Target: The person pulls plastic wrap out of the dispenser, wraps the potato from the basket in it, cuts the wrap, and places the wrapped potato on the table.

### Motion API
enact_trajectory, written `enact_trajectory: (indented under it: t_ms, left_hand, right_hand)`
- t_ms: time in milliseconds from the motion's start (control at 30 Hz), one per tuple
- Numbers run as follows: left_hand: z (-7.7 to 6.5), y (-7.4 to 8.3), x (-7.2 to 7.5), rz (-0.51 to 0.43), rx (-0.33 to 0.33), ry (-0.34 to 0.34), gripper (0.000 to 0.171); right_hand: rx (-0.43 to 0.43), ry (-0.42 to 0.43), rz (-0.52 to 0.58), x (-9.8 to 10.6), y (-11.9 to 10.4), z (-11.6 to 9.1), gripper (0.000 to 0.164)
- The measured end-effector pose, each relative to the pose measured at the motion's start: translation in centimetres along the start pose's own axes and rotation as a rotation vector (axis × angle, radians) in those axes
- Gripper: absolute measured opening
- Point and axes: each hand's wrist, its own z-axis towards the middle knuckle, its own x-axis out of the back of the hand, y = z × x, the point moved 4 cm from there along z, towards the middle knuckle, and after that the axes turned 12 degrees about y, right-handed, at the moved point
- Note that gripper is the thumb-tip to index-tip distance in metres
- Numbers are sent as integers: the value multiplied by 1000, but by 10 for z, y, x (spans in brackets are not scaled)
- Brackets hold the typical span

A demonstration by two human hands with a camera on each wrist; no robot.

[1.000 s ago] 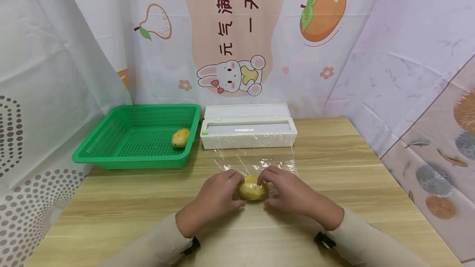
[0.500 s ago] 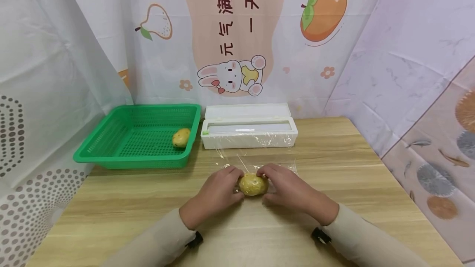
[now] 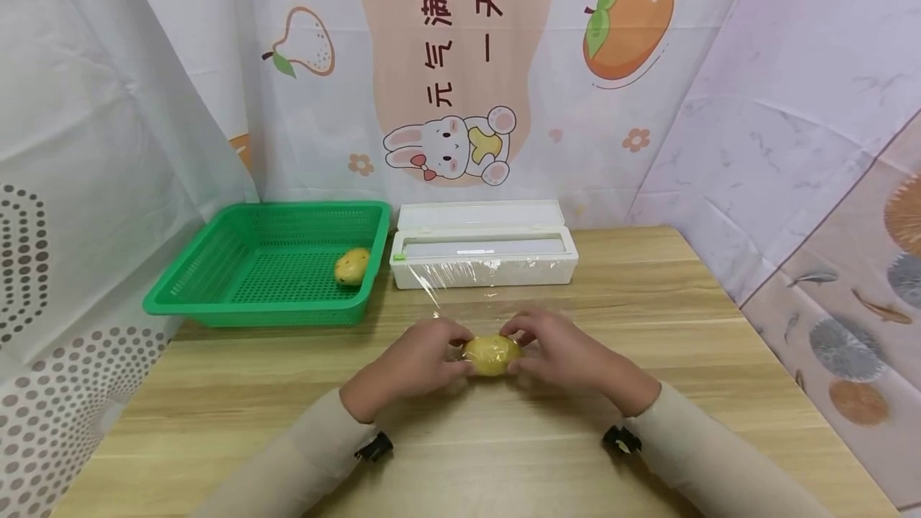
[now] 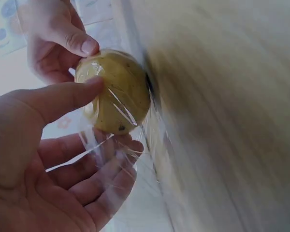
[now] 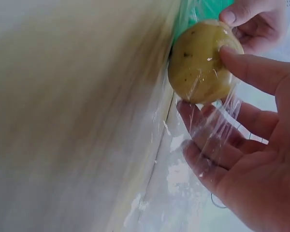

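A yellow potato, under clear, glossy cling film, lies on the wooden table between both hands. My left hand holds its left end, thumb on the near side and fingers on the far side. On the right end, my right hand grips the same way. Both wrist views show a thumb pressing the potato and film stretched across the fingers. The cling film runs back from the potato to a white dispenser box, whose lid stands raised over the roll. The potato's underside is hidden.
At the back left stands a green plastic basket with another potato against its right wall. The dispenser sits just right of it. Patterned curtains close off the back and sides of the table.
Both hands and the potato have shifted slightly away from the person, toward the dispenser. The potato has turned a little, and the film behind it has less visible crumpling.
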Motion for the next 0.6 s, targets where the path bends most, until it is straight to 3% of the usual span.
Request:
enact_trajectory:
  t_ms: [167, 367, 600]
  left_hand:
    - [6, -7, -1, -74, 49, -55, 35]
    - [13, -14, 0, -79, 55, -58, 41]
    - [22, -19, 2, -128, 85, -111, 35]
  right_hand:
    - [-13, -13, 43, 3, 7, 5, 39]
    - [33, 11, -36, 8, 9, 14, 37]
    - [-12, -71, -21, 7, 15, 24, 38]
